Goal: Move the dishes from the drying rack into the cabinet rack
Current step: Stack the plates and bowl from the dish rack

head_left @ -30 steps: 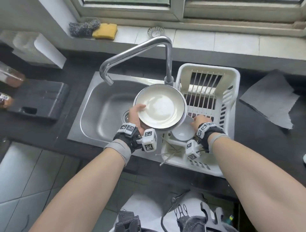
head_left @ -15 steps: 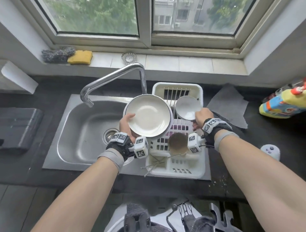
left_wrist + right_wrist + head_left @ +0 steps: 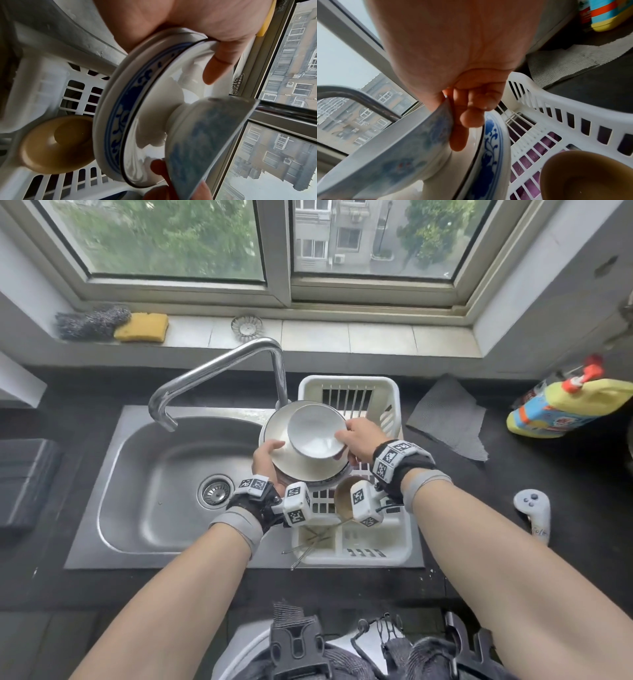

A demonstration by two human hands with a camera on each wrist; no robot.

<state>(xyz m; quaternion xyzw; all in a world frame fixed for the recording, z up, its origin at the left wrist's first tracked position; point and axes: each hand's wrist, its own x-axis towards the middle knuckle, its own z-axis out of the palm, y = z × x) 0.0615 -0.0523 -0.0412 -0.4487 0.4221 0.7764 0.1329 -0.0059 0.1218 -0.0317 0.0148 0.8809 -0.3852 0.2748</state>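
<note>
My left hand [image 3: 267, 460] grips the left rim of a stack of plates [image 3: 301, 469], held tilted above the white drying rack [image 3: 394, 405]. The left wrist view shows my thumb [image 3: 217, 65] on the white top plate [image 3: 154, 108], with a blue-patterned plate [image 3: 120, 115] under it. My right hand [image 3: 356, 436] pinches the rim of a small white bowl [image 3: 315, 429]. The bowl [image 3: 205, 135] has its foot against the top plate's face. In the right wrist view my fingers [image 3: 465, 119] curl under the bowl [image 3: 385, 155]. A brown cup [image 3: 344, 501] stays in the rack.
The curved faucet [image 3: 219, 371] arches over the steel sink [image 3: 164, 491] just left of the plates. Metal utensils [image 3: 315, 537] lie in the rack's front compartment. A grey cloth [image 3: 448, 419], a detergent bottle [image 3: 565, 409] and a white controller [image 3: 532, 508] lie on the dark counter to the right.
My right hand lifted the small bowl out of the rack and carried it left onto the plates. The left hand kept its grip on the stack. My head tilted up toward the window.
</note>
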